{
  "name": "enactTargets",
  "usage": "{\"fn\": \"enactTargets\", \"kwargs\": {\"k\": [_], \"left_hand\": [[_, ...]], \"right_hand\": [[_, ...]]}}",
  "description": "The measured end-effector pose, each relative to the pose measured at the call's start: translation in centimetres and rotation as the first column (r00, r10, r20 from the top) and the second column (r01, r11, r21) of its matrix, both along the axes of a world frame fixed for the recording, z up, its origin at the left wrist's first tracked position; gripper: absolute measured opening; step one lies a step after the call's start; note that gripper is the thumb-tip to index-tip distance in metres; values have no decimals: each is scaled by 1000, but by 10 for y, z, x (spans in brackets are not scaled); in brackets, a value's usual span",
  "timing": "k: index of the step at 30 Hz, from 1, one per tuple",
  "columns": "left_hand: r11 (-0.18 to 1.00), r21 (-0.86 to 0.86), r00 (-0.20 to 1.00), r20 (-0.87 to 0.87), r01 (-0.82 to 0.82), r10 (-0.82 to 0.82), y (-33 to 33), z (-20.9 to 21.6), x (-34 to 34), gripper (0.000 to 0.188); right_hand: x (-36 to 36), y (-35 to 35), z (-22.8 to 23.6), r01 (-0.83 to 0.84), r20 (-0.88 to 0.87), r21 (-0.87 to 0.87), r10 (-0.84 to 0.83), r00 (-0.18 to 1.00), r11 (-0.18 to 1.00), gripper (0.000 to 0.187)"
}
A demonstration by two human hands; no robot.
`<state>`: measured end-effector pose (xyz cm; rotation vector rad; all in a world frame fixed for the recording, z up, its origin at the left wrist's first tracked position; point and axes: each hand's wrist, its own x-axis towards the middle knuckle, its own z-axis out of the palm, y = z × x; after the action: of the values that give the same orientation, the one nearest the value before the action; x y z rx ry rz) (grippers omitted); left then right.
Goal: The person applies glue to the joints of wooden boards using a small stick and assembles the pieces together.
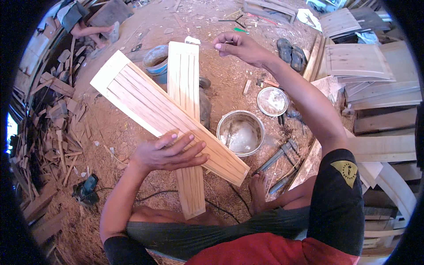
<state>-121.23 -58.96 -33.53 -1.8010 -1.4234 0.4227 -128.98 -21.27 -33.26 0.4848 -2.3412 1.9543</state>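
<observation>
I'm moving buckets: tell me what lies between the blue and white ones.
In the head view, from the blue bucket to the white bucket: the underlying wooden panel, a dark, partly hidden thing I can't identify, then sawdusty ground.

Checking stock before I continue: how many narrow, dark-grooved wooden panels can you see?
2: the upper panel slants under the left hand; the lower panel crosses beneath it. More may be hidden among the stacked boards at right.

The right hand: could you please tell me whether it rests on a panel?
No, a visible gap separates the right hand from both wooden panels.
</observation>
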Motion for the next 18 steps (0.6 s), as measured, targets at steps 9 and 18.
{"fn": "enactTargets", "kwargs": {"k": [9, 18], "left_hand": [[1000, -15, 999, 34, -14, 15, -3, -5, 3, 45], [999, -35, 999, 50, -13, 15, -5, 3, 1, 44]], "right_hand": [[-14, -22, -17, -14, -239, 208, 65, 969, 978, 21], [-5, -29, -20, -169, 105, -15, 169, 980, 986, 21]]}}
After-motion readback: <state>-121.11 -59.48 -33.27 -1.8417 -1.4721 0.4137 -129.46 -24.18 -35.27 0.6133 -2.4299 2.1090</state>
